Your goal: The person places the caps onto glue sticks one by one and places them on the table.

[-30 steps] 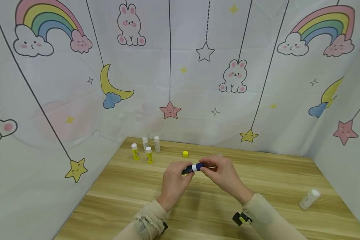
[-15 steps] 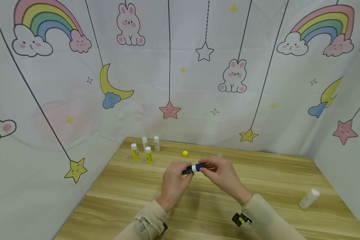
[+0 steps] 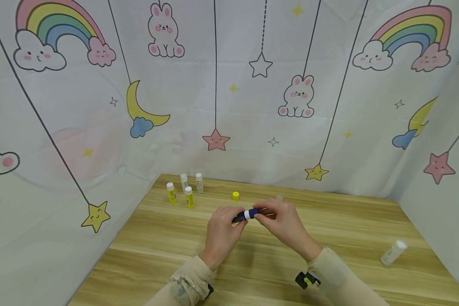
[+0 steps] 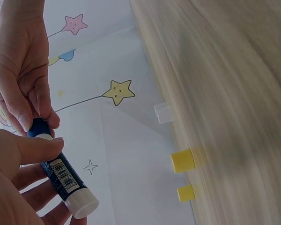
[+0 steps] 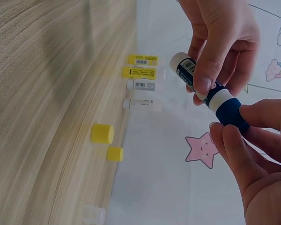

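Both hands hold one dark blue glue stick [image 3: 246,215] level above the middle of the wooden table [image 3: 168,238]. My left hand [image 3: 222,229] grips its barcoded body [image 4: 63,174], thumb laid along it [image 5: 208,65]. My right hand [image 3: 281,221] pinches the blue cap [image 5: 230,114] at the other end with fingertips and thumb. A white band [image 5: 218,98] shows between the body and the cap. The stick's white base [image 4: 82,205] points away from the right hand.
Several small glue sticks [image 3: 185,189] stand at the table's back left. A yellow cap [image 3: 235,195] and a clear cap [image 3: 279,197] lie behind the hands. A white glue stick [image 3: 393,252] lies at the right edge. Printed curtain walls enclose the table.
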Demonstrator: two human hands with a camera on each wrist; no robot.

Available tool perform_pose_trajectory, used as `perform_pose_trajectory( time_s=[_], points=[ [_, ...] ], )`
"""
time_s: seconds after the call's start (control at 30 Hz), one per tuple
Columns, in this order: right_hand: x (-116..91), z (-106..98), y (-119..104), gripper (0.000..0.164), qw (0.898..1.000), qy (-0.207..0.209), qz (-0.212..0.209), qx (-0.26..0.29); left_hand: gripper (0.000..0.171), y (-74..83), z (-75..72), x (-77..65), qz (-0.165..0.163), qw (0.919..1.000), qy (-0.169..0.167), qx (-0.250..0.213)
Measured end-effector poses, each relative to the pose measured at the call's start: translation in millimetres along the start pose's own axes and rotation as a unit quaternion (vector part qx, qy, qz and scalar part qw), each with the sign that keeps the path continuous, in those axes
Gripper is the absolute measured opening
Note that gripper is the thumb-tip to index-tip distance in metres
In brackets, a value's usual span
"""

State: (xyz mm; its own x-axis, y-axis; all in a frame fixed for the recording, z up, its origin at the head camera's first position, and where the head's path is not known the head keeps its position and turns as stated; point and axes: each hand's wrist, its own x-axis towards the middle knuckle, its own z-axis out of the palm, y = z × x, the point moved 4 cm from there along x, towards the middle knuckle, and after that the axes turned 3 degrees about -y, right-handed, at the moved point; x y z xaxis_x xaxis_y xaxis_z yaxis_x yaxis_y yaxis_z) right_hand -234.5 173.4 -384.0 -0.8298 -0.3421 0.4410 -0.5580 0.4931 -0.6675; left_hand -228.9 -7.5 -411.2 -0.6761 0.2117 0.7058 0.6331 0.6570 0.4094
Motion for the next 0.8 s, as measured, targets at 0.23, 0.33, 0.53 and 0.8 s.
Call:
perform_pose_trajectory(
  time_s=[0.23,0.33,0.53,0.8],
  points=[
    [-0.6,0.5,-0.7,0.023,1.0,-0.001,0.0,0.003,0.028,0.7,-0.5,-0.4,0.004,1.0,-0.001,0.001],
    [-0.7,0.7,-1.1,0.023,1.0,-0.001,0.0,0.006,0.028,1.3,-0.9,-0.4,0.007,1.0,-0.001,0.001],
    [-1.1,1.7,-0.7,0.022,1.0,0.001,0.0,0.006,0.028,2.1,-1.4,-0.8,0.009,1.0,0.0,0.003],
    [-2.2,1.8,-1.1,0.02,1.0,0.001,-0.007,0.007,0.026,3.7,0.0,-0.9,0.009,1.0,-0.001,0.002]
  ],
)
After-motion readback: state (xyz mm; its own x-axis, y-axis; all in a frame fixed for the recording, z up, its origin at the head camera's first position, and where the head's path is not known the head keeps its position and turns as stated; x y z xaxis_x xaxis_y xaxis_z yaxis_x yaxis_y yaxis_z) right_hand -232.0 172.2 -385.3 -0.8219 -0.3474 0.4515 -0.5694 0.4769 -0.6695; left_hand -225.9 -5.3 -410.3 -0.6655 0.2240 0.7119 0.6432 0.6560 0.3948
